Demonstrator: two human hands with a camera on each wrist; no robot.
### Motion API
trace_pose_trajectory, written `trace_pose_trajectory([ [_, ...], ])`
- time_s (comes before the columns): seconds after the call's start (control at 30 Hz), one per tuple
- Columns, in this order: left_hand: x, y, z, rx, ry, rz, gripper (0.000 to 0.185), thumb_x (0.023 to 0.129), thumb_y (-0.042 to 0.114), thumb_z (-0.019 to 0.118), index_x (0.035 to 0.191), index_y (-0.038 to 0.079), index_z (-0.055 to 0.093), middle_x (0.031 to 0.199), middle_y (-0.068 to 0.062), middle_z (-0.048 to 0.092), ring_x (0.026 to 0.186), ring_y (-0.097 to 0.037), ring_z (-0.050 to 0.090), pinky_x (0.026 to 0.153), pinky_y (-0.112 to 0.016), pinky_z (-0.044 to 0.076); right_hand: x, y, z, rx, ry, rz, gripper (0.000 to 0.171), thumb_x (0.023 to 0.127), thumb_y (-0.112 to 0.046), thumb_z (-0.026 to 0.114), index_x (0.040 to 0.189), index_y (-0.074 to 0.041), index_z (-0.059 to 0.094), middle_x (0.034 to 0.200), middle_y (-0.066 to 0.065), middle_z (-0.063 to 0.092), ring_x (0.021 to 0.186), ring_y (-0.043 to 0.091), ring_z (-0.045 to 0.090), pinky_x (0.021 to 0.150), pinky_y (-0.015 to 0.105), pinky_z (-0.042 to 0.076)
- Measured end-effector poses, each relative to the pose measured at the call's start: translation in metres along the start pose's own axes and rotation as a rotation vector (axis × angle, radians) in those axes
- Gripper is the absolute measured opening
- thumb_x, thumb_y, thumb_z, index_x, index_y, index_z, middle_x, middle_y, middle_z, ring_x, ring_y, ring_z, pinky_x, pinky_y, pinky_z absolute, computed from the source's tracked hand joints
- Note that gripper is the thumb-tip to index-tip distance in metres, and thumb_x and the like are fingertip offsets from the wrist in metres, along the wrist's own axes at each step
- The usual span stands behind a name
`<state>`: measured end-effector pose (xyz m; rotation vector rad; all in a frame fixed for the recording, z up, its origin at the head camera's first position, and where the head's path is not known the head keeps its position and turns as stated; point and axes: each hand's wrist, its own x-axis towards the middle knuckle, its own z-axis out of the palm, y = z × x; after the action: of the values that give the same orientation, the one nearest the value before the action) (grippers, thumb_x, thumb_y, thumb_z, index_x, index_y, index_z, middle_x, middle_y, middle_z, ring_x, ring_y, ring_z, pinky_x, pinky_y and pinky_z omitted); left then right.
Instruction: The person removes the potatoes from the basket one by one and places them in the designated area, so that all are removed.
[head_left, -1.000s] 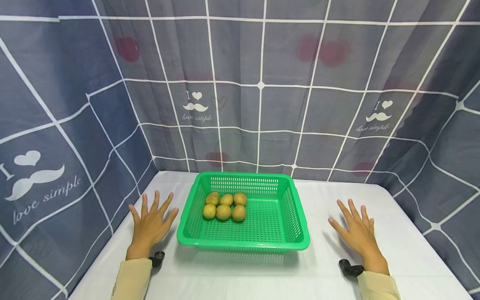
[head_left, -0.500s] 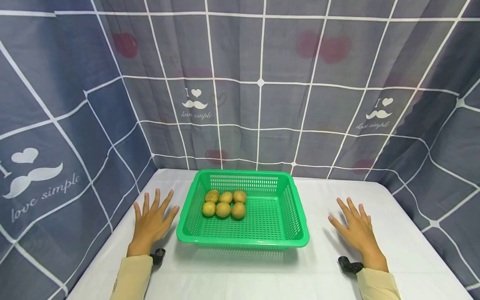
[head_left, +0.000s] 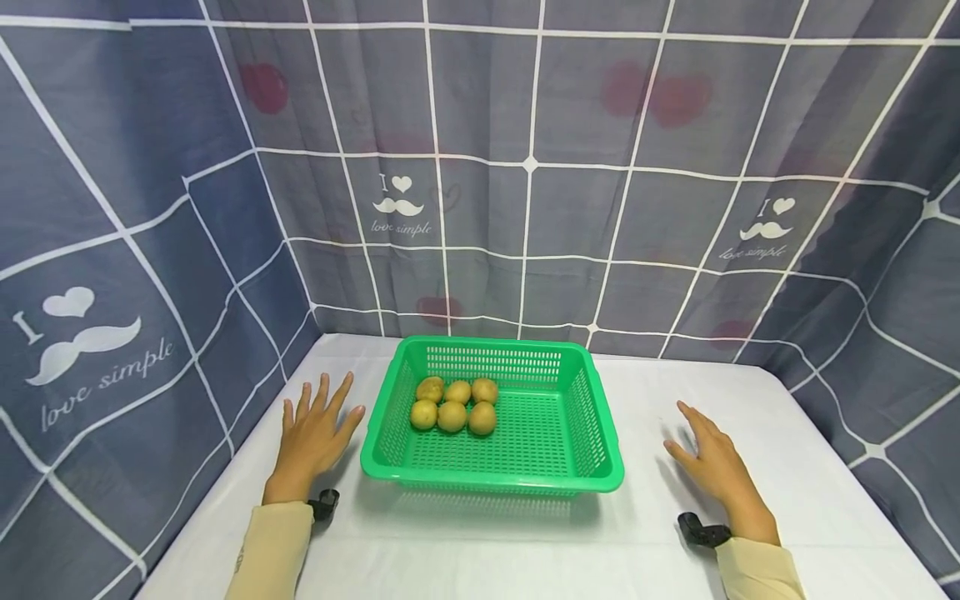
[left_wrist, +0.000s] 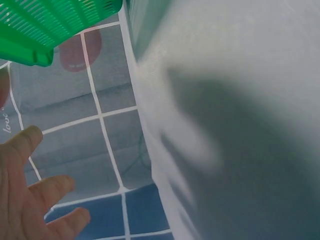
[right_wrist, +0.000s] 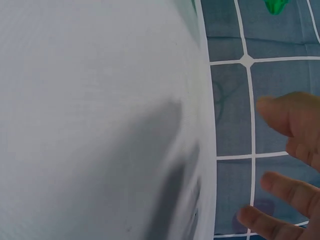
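Observation:
A green plastic basket [head_left: 491,481] with slotted walls stands mid-table. Several round, yellow-brown, potato-like items [head_left: 452,416] sit grouped in its left half, in two rows. To the left of the basket is my left hand [head_left: 309,442], palm down with fingers spread and holding nothing. My right hand [head_left: 718,467] is on the other side, well apart from the basket, its fingers extended and closer together, also holding nothing. In the left wrist view the basket's corner [left_wrist: 44,54] shows beyond the fingers [left_wrist: 52,190]; in the right wrist view only a green tip appears at the top.
A white cloth covers the table [head_left: 450,567]. Dark grey-blue curtains [head_left: 577,217] with white grid lines hang behind it and along both sides. Each wrist carries a small black camera [head_left: 701,531], below beige sleeves [head_left: 272,554].
My right hand's fingers have come together from a spread pose, and the hand has turned slightly. The left hand stays beside the basket. The head view has shifted a little.

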<state>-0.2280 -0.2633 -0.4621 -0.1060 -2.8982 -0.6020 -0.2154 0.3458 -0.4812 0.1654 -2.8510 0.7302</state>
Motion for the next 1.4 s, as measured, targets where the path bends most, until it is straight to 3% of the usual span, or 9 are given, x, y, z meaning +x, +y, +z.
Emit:
trace_pose_trajectory([
  [0.3, 0.0, 0.005, -0.004, -0.075, -0.001, 0.024, 0.071, 0.115, 0.045, 0.046, 0.173, 0.011, 0.024, 0.172, -0.034, 0.02, 0.157, -0.061, 0.016, 0.123, -0.079, 0.007, -0.003, -0.006, -0.003, 0.05, -0.033, -0.024, 0.067, 0.105, -0.02, 0.071, 0.158, 0.007, 0.041, 0.145, 0.042, 0.054, 0.125, 0.063, 0.058, 0.099, 0.078, 0.046],
  [0.5, 0.001, 0.007, -0.006, -0.221, 0.02, 0.045, 0.067, 0.116, 0.036, 0.047, 0.173, 0.009, 0.023, 0.173, -0.032, 0.021, 0.158, -0.059, 0.018, 0.122, -0.079, 0.011, -0.001, -0.012, -0.004, 0.103, -0.053, -0.076, 0.058, 0.105, -0.017, 0.071, 0.153, 0.007, 0.049, 0.139, 0.038, 0.061, 0.123, 0.061, 0.062, 0.096, 0.075, 0.051],
  [0.8, 0.004, 0.007, -0.007, -0.427, -0.017, 0.056, 0.069, 0.116, 0.04, 0.048, 0.174, 0.013, 0.023, 0.176, -0.026, 0.023, 0.158, -0.054, 0.023, 0.122, -0.077, 0.018, 0.006, -0.018, -0.007, 0.157, -0.076, -0.127, 0.051, 0.103, -0.01, 0.073, 0.147, 0.009, 0.055, 0.13, 0.036, 0.067, 0.114, 0.055, 0.069, 0.098, 0.069, 0.054],
  [0.97, 0.005, 0.009, -0.005, -0.505, 0.023, 0.109, 0.065, 0.115, 0.031, 0.055, 0.171, 0.008, 0.031, 0.173, -0.025, 0.03, 0.153, -0.053, 0.036, 0.12, -0.072, 0.031, 0.01, -0.02, -0.008, 0.211, -0.097, -0.165, 0.049, 0.101, -0.007, 0.074, 0.145, 0.009, 0.058, 0.128, 0.034, 0.069, 0.111, 0.051, 0.071, 0.097, 0.067, 0.055],
  [1.13, 0.008, 0.013, -0.005, -0.566, 0.038, 0.162, 0.062, 0.113, 0.022, 0.059, 0.168, 0.006, 0.037, 0.168, -0.026, 0.039, 0.146, -0.052, 0.048, 0.114, -0.067, 0.041, 0.017, -0.022, -0.011, 0.228, -0.109, -0.247, 0.041, 0.1, -0.006, 0.075, 0.138, 0.007, 0.065, 0.129, 0.028, 0.071, 0.107, 0.04, 0.075, 0.093, 0.051, 0.06],
  [1.23, 0.008, 0.017, -0.007, -0.596, -0.013, 0.154, 0.061, 0.113, 0.023, 0.059, 0.168, 0.006, 0.037, 0.169, -0.025, 0.039, 0.145, -0.051, 0.05, 0.114, -0.067, 0.042, 0.021, -0.023, -0.014, 0.249, -0.13, -0.292, 0.037, 0.101, -0.005, 0.074, 0.135, 0.007, 0.068, 0.13, 0.026, 0.071, 0.106, 0.029, 0.076, 0.092, 0.039, 0.061],
  [1.4, 0.009, 0.02, -0.005, -0.624, -0.092, 0.102, 0.062, 0.113, 0.029, 0.058, 0.169, 0.011, 0.037, 0.17, -0.024, 0.038, 0.146, -0.051, 0.049, 0.114, -0.068, 0.043, 0.028, -0.025, -0.018, 0.346, -0.207, -0.281, 0.038, 0.102, -0.004, 0.071, 0.137, 0.011, 0.065, 0.129, 0.03, 0.071, 0.106, 0.013, 0.074, 0.088, 0.028, 0.06],
])
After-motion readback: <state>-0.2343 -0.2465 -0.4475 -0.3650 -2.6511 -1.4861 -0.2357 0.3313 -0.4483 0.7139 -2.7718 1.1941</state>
